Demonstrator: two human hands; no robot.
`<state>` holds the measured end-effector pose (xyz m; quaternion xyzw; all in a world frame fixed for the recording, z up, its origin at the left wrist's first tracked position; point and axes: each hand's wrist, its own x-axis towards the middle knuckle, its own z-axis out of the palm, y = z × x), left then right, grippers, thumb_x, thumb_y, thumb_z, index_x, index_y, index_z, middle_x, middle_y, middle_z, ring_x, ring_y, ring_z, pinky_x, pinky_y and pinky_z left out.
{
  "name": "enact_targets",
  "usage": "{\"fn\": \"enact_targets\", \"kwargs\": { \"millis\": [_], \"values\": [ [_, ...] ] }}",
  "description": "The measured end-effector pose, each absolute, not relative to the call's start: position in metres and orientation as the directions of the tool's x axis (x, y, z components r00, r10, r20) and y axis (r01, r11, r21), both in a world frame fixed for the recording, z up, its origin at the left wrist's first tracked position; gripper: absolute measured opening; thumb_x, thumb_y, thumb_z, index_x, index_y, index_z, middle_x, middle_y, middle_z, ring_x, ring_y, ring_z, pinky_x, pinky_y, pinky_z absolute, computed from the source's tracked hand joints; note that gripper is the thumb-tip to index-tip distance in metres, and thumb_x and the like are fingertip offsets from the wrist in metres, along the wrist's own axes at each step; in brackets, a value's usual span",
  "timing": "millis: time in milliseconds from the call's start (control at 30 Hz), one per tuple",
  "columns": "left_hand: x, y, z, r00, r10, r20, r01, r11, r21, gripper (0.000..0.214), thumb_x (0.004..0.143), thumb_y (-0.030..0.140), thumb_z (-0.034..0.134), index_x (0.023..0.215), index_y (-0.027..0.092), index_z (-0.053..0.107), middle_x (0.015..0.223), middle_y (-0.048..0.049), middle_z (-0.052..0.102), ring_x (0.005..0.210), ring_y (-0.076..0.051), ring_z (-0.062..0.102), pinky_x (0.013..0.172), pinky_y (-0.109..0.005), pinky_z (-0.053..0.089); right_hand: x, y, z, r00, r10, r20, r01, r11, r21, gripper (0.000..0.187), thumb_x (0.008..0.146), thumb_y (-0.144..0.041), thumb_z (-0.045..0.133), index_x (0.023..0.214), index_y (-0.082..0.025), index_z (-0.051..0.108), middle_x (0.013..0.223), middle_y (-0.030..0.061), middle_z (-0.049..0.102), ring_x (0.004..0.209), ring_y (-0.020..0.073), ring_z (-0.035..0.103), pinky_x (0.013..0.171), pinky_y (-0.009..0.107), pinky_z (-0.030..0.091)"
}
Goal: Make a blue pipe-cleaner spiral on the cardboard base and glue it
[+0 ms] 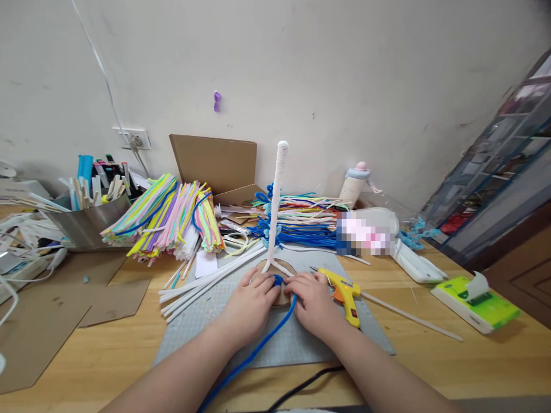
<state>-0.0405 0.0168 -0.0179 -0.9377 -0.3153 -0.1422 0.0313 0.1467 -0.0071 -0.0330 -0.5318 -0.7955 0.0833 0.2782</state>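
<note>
Two hands (pixel 253 303) (pixel 313 301), curled; holding blue pipe cleaner (pixel 267 342).

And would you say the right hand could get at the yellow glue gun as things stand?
Probably yes: the glue gun lies on the mat just beside the right hand, with nothing visible blocking the way, though that hand seems occupied with the blue pipe cleaner.

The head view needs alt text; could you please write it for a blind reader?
The left hand and right hand touch a blue strand over a brown disc, below a tall white stem. A yellow glue gun lies beside the right hand on a grey mat.
</note>
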Motion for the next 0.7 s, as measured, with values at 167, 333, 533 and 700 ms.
{"fn": "enact_targets", "kwargs": {
  "millis": [167, 333, 533, 700],
  "values": [
    [-0.037, 0.013, -0.021, 0.753, 0.595, 0.281, 0.62, -0.784, 0.0, 0.03, 0.086, 0.019, 0.048, 0.115, 0.02, 0.053, 0.118, -0.0058, 0.058, 0.12, -0.02, 0.045, 0.111, -0.041, 0.016, 0.145, -0.009, -0.035, -0.291, 0.883, 0.369, 0.793, 0.438, -0.423, 0.032, 0.07, -0.002, 0.047, 0.087, -0.023, 0.064, 0.106, 0.0024, 0.067, 0.102, 0.0215, 0.051, 0.089, 0.041, 0.024],
    [-0.034, 0.015, -0.029, 0.748, 0.591, 0.303, 0.632, -0.773, -0.053, 0.028, 0.089, 0.021, 0.045, 0.115, 0.019, 0.053, 0.118, -0.0066, 0.058, 0.119, -0.021, 0.045, 0.111, -0.041, 0.017, 0.144, -0.01, -0.036, -0.262, 0.884, 0.386, 0.789, 0.427, -0.442, 0.026, 0.072, -0.003, 0.048, 0.086, -0.022, 0.06, 0.095, 0.0018, 0.067, 0.094, 0.0197, 0.054, 0.083, 0.037, 0.027],
    [-0.032, 0.021, -0.04, 0.73, 0.581, 0.359, 0.64, -0.765, -0.064, 0.019, 0.092, 0.023, 0.044, 0.107, 0.02, 0.056, 0.109, -0.0044, 0.061, 0.115, -0.018, 0.049, 0.11, -0.039, 0.019, 0.143, -0.007, -0.037, -0.228, 0.89, 0.394, 0.784, 0.408, -0.468, 0.02, 0.071, -0.004, 0.05, 0.081, -0.021, 0.055, 0.087, 0.0014, 0.065, 0.087, 0.019, 0.055, 0.081, 0.035, 0.029],
    [-0.031, 0.022, -0.048, 0.723, 0.573, 0.387, 0.649, -0.755, -0.094, 0.022, 0.092, 0.023, 0.044, 0.111, 0.02, 0.055, 0.114, -0.0051, 0.061, 0.115, -0.019, 0.049, 0.11, -0.04, 0.02, 0.141, -0.008, -0.037, -0.21, 0.898, 0.388, 0.76, 0.399, -0.513, 0.02, 0.071, -0.004, 0.049, 0.079, -0.021, 0.053, 0.083, 0.001, 0.063, 0.085, 0.0192, 0.055, 0.079, 0.034, 0.03]
  ]
}}
